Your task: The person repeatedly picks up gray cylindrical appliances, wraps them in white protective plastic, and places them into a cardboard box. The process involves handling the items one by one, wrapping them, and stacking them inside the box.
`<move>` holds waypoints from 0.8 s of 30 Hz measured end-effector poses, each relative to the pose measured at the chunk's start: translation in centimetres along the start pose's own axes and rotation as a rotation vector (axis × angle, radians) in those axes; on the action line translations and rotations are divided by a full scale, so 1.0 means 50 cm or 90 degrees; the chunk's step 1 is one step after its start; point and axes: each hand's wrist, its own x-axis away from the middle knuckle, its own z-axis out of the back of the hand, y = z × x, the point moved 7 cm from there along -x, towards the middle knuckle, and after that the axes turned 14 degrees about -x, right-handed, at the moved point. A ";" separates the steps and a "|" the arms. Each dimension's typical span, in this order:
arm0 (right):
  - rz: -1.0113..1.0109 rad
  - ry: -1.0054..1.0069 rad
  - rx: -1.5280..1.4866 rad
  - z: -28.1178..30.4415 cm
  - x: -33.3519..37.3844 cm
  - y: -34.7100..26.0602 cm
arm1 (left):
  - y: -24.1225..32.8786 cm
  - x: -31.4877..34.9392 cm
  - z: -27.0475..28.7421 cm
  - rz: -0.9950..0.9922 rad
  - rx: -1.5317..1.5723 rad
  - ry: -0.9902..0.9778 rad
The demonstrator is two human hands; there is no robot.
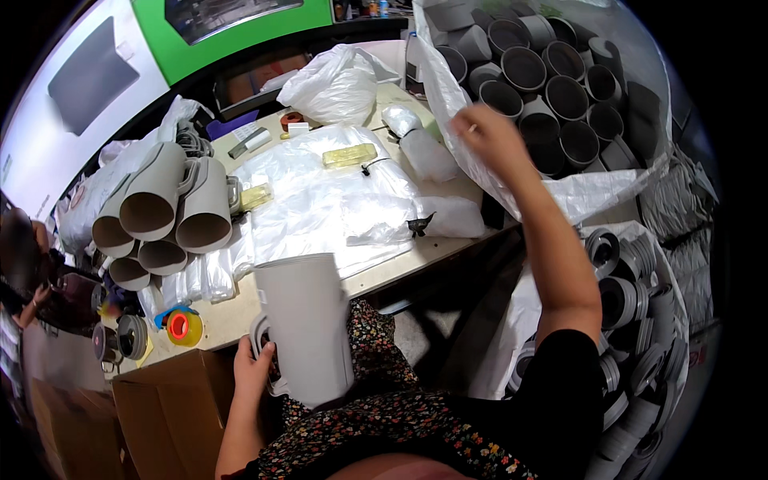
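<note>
Grey jug (306,330), at 7 o'clock from view centre: tall, smooth, pale, narrowing toward its lower end, slightly tilted, looped handle at its 9 o'clock side. Left hand (253,368) grasps that handle. Right hand (490,140), between 1 and 2 o'clock, raised by a white sack (584,198); fingers bent, grip cannot be determined.

Clear to pass leftward from right hand (490,138), over flat plastic bags (300,192). Blocked beyond by stacked grey pitchers (160,188). Hemmed beside right hand by white sack rim (438,84); at left hand (254,368), by held pitcher (306,328) rightward, cardboard box (172,416) leftward.
</note>
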 end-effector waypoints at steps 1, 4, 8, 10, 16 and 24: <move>0.041 0.042 0.107 0.047 -0.049 0.047 | -0.038 -0.009 -0.005 0.022 0.023 -0.010; -0.125 0.011 0.412 0.052 -0.071 0.185 | -0.099 -0.019 -0.018 0.080 0.328 0.087; -0.221 0.008 0.319 0.075 -0.040 0.349 | -0.143 -0.003 -0.040 0.179 0.389 0.057; -0.153 0.189 -0.024 0.092 -0.021 0.276 | -0.164 0.019 -0.036 0.171 0.406 0.044; -0.235 0.177 -0.517 -0.076 0.407 0.046 | -0.215 -0.003 -0.028 0.231 0.641 0.040; -0.530 -0.215 -0.994 -0.436 0.730 -0.249 | -0.111 -0.008 -0.017 0.152 0.696 -0.170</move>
